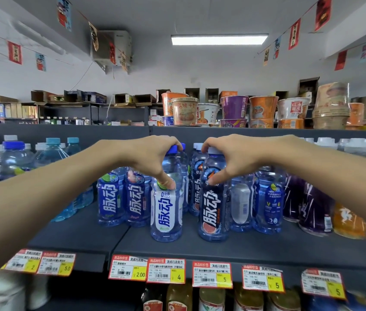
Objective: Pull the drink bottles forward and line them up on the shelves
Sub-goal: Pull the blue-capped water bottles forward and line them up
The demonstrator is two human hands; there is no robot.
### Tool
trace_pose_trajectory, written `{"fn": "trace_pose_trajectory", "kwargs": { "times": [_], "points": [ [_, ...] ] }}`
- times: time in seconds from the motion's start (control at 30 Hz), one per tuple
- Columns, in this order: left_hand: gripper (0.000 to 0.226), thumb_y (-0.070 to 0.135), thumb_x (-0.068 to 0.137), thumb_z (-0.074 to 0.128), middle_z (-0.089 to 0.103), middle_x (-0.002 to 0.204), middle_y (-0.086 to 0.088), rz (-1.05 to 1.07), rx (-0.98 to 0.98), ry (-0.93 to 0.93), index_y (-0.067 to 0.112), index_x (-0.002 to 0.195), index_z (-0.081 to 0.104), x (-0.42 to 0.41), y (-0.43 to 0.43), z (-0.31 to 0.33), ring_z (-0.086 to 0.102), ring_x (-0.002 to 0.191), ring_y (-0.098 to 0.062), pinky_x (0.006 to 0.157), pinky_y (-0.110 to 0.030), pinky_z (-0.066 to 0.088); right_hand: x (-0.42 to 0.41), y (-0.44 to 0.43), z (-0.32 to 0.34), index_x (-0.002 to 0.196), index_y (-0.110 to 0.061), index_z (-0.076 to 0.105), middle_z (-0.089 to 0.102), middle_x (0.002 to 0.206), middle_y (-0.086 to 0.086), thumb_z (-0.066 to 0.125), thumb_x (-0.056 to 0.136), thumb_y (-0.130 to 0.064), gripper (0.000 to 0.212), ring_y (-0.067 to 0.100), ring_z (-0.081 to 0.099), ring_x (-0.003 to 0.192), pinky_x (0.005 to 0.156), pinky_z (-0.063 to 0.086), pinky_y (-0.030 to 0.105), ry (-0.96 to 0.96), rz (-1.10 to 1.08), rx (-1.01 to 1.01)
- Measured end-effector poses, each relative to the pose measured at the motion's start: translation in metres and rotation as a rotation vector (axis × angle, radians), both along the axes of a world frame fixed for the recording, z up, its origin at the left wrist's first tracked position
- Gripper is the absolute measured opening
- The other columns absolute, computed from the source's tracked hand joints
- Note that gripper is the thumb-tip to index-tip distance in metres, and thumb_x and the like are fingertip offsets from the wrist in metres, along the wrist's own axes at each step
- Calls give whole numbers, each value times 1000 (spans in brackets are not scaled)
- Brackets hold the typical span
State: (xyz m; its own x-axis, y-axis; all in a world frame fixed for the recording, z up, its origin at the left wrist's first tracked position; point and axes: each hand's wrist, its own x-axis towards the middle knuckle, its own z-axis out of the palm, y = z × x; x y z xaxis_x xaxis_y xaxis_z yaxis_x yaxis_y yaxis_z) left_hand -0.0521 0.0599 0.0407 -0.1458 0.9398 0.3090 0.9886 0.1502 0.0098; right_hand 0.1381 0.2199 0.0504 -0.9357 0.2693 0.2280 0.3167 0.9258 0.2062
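A clear blue drink bottle with a white label stands upright near the front of the dark shelf. My left hand is wrapped over its blue cap and neck, thumb on its shoulder. Beside it on the right stands a bottle with a dark label. My right hand grips this one by the cap and neck in the same way. Both bottles stand ahead of the rows behind them. Two blue-label bottles wait further back to the left.
More bottles fill the shelf: clear ones, purple and orange ones at the right, large water bottles at the left. Price tags line the shelf edge. Instant noodle cups sit on the shelf above. A lower shelf holds further bottles.
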Motion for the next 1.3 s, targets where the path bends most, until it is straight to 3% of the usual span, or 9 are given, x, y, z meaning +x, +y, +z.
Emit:
{"fn": "trace_pose_trajectory", "kwargs": {
  "times": [0.07, 0.13, 0.33, 0.53, 0.7, 0.87, 1.07, 1.2, 1.3],
  "points": [
    [120, 65, 52, 88, 39, 138, 8, -9, -4, 51, 23, 148, 31, 0, 1, -3, 47, 117, -13, 97, -24, 43, -3, -2, -8, 135, -30, 38, 53, 124, 0, 73, 65, -80, 93, 21, 55, 106, 90, 48, 39, 26, 1, 31],
    [125, 65, 48, 90, 33, 145, 7, -20, -15, 62, 28, 149, 25, 3, 2, -9, 43, 127, -16, 108, -35, 42, -7, -1, -19, 134, -32, 39, 45, 121, -3, 77, 61, -78, 95, 22, 54, 102, 83, 43, 34, 60, 17, 53],
    [93, 61, 49, 92, 38, 122, 9, -23, -11, 83, 43, 120, 33, 1, 0, -11, 48, 109, -17, 90, -32, 44, -5, 1, -15, 122, -36, 44, 42, 112, -5, 85, 57, -70, 84, 19, 52, 100, 80, 43, 33, 53, 28, 17],
    [90, 62, 49, 92, 39, 117, 14, -60, 17, 88, 41, 118, 38, -7, -17, -10, 48, 104, -11, 86, -29, 44, 19, 1, -14, 113, -39, 43, 43, 110, -7, 86, 58, -67, 75, 18, 49, 101, 81, 42, 34, 54, 35, 28],
    [88, 64, 47, 91, 37, 114, 26, -56, 30, 58, 48, 114, 36, -16, -40, -12, 44, 106, 2, 83, -21, 38, 49, 11, -16, 111, -43, 44, 43, 107, -12, 86, 55, -67, 74, 8, 47, 95, 70, 37, 26, 87, 32, 20],
    [91, 59, 52, 91, 38, 120, 19, -11, 14, 111, 40, 122, 37, -19, -53, -11, 42, 104, 3, 82, -11, 35, 62, 13, -14, 117, -42, 45, 45, 115, -11, 83, 57, -72, 77, 14, 46, 107, 92, 44, 37, 60, -2, 90],
    [109, 71, 56, 82, 35, 142, 14, 39, -44, 165, 35, 145, 31, -11, -53, -5, 36, 129, -11, 111, -36, 35, 55, -3, -16, 130, -36, 50, 48, 129, -7, 48, 65, -96, 88, 15, 45, 121, 105, 36, 36, 104, 26, 308],
    [82, 82, 71, 55, 45, 139, 11, -34, 49, 263, 32, 136, 51, 5, -35, 3, 44, 128, -13, 111, -42, 34, 20, -17, -15, 139, -24, 49, 50, 134, 1, 42, 81, -85, 84, 22, 47, 124, 109, 33, 41, 96, 21, 555],
    [69, 74, 82, 55, 50, 137, 7, -42, 44, 393, 28, 133, 56, 13, -8, 11, 49, 123, -15, 107, -40, 38, -9, -20, -11, 143, -18, 46, 49, 134, 7, 51, 86, -73, 78, 27, 48, 122, 106, 36, 43, 51, -14, 520]
  ]
}}
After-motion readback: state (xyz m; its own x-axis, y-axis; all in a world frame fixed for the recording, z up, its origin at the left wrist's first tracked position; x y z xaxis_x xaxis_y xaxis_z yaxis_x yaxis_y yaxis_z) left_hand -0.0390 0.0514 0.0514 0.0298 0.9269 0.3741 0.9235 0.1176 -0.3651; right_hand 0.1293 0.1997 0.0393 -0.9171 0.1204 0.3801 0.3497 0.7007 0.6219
